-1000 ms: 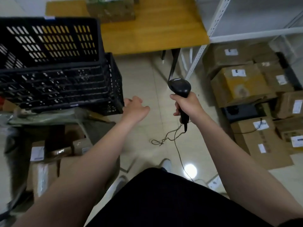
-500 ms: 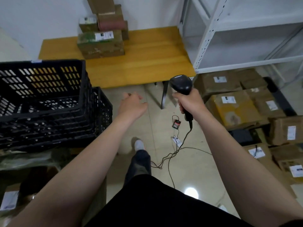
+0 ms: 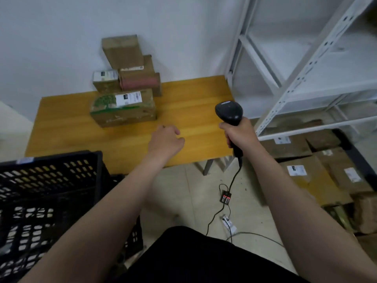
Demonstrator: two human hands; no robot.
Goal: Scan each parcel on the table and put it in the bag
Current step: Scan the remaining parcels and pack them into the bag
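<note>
Right hand grips the scanner by its handle; left hand, loosely curled and holding nothing, hovers over the table near the parcels.

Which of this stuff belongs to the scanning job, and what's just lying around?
Job:
- barcode scanner, gripped by the right hand
- parcels stacked on the wooden table
- left hand, holding nothing

Lying about:
- black crates
- white shelving
- floor boxes
</note>
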